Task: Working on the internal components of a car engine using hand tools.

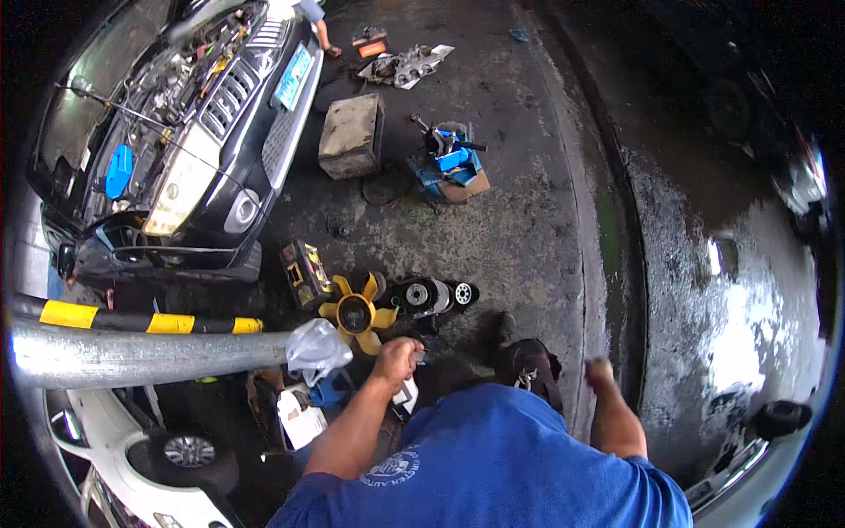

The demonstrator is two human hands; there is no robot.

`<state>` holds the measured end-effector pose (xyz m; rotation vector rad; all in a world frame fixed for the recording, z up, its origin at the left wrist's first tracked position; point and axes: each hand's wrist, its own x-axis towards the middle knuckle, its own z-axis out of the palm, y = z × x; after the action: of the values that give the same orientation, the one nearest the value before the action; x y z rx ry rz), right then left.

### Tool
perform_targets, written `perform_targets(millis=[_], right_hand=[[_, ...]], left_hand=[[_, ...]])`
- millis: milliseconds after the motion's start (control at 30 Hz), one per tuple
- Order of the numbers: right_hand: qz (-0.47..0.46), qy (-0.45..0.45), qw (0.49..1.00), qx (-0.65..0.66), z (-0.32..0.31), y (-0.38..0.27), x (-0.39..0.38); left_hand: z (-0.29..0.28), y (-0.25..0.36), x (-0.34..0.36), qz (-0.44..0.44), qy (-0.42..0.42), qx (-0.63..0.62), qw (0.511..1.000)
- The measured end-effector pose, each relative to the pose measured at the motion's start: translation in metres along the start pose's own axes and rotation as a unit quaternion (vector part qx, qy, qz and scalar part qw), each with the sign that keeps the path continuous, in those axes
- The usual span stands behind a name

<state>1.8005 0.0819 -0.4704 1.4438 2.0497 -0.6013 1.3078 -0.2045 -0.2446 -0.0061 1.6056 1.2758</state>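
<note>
My left hand (398, 363) is closed, fingers curled, with a small greyish thing at the fingertips that I cannot make out. Just beyond it on the floor lies a yellow fan (356, 313) with a dark hub. A dark engine part with light round pulleys (428, 297) sits to the fan's right. A white box (406, 396) shows partly below my left hand, mostly hidden by my arm. Off to my right side, my right hand (600, 371) hangs away from any object; its fingers are blurred. A crumpled clear plastic bag (317, 350) is left of my left hand.
A metal pole (150, 354) and a yellow-black striped bar (167, 322) reach in from the left. A black car (238, 158) has its hood up. A worn box (350, 136), blue boxes with parts (453, 167) and a battery-like box (305, 275) stand on the floor. Another person's hand (333, 51) shows far off.
</note>
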Motion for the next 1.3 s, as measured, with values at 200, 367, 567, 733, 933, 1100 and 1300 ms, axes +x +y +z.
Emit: perform_targets(millis=[200, 367, 567, 733, 933, 1100, 1300], right_hand=[[-0.071, 0.081, 0.957, 0.271, -0.279, -0.194, 0.132], [-0.216, 0.010, 0.956, 0.199, -0.363, -0.386, 0.173], [-0.369, -0.093, 0.920, 0.092, -0.403, -0.589, 0.225], [-0.328, -0.133, 0.922, 0.155, -0.474, -0.749, 0.306], [-0.426, -0.024, 0.889, 0.164, -0.594, -0.890, 0.343], [-0.434, -0.109, 0.861, 0.241, -0.676, -1.005, 0.345], [-0.567, -0.156, 0.775, 0.230, -0.736, -1.151, 0.400]], left_hand=[[0.005, 0.109, 0.042, 0.121, 0.062, -0.102, 0.985], [-0.017, 0.150, 0.123, 0.084, 0.141, -0.105, 0.981], [-0.095, 0.233, 0.279, 0.057, 0.121, -0.095, 0.987], [-0.184, 0.396, 0.367, 0.225, 0.208, 0.181, 0.935], [-0.296, 0.617, 0.369, 0.246, 0.390, 0.304, 0.834], [-0.368, 0.752, 0.411, 0.351, 0.462, 0.303, 0.756], [-0.467, 0.856, 0.493, 0.323, 0.603, 0.375, 0.626]])
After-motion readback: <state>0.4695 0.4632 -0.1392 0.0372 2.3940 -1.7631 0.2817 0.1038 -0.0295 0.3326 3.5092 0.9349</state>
